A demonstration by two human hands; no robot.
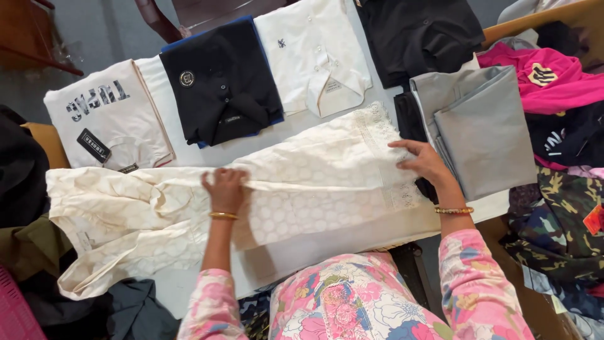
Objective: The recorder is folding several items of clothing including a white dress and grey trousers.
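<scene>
At the far left of the tabletop [165, 94] lies a folded white T-shirt with dark lettering [107, 119]. Near it, spread across the tabletop from left to right, is a cream patterned garment [302, 182], its left part rumpled and hanging toward the near edge, its right part lying flat and ending in a lace border [390, 157].

The left hand [224, 189] rests on the middle of the cream garment, fingers curled and pinching a fold of the cloth, so its grip is closed on the fabric. A gold bangle [223, 216] sits on that wrist, above a pink floral sleeve [211, 305].

Beyond the left hand, on the far side, lies a folded black polo shirt [220, 82] on top of something blue, and just to its right a folded white polo shirt [314, 56]. Farther right is a black garment [421, 34].

The right hand [425, 162] lies flat on the lace end of the cream garment, fingers spread and pressing down; its grip is released, holding nothing. Its wrist carries a beaded gold bracelet [454, 210].

Just right of that hand sits a folded grey garment [481, 126], partly over a dark piece. At the far right is a heap of clothes, with a pink top [553, 79] above and camouflage fabric [557, 226] nearer.
</scene>
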